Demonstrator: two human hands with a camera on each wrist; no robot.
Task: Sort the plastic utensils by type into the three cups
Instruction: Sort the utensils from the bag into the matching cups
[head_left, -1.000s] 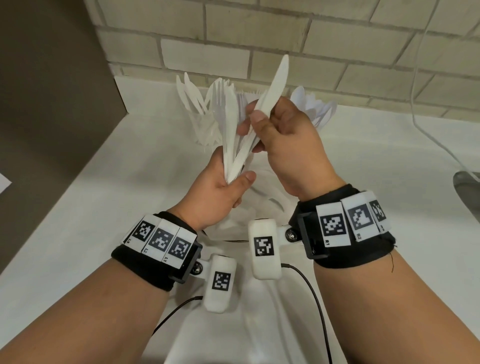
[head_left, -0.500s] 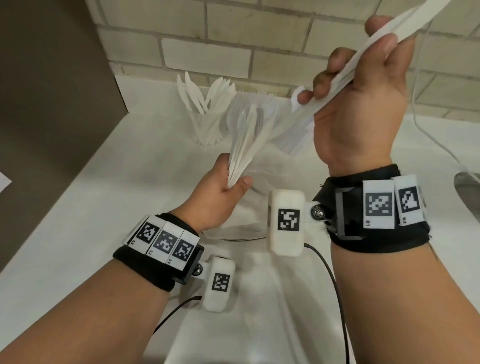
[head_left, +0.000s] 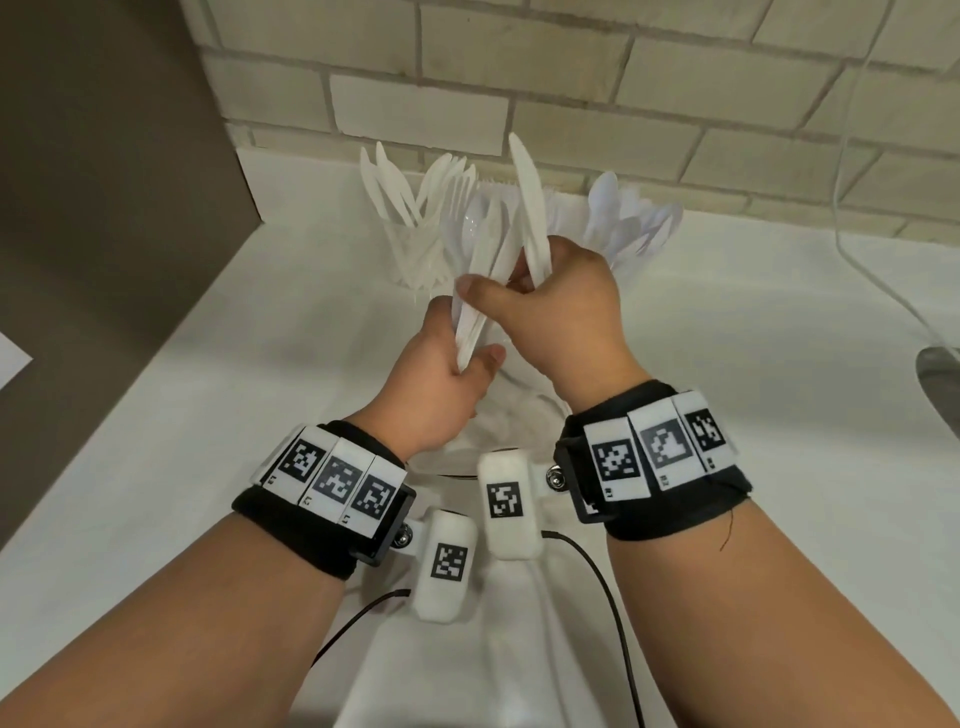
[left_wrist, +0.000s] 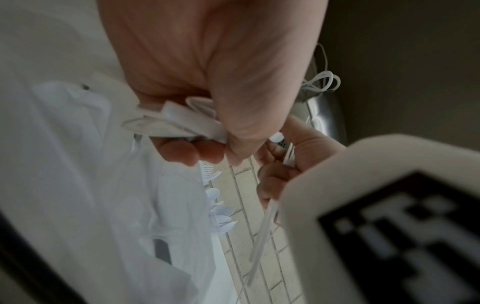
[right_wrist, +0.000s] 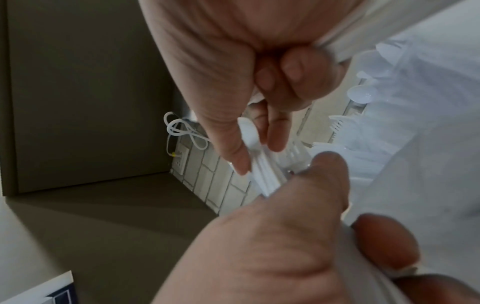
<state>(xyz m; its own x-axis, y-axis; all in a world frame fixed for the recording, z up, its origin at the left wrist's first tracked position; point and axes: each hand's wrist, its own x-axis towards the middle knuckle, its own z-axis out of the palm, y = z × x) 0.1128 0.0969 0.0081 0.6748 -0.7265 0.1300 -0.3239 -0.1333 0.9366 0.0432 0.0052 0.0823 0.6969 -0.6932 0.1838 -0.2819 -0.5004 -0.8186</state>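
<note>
Right hand (head_left: 563, 312), raised toward the brick wall (head_left: 571, 83) half a second ago, is now back down against the left hand (head_left: 441, 384), fingers curled round a knife (head_left: 530, 202) pointing up. Left hand grips the bundle of utensils (head_left: 475, 312) by the handles. Behind the bundle stand three cups: knives (head_left: 410, 249), forks (head_left: 485, 208), spoons (head_left: 631, 234).

Brick wall (head_left: 571, 78) behind white counter (head_left: 182, 415); white cable (head_left: 852, 208) hanging right.
</note>
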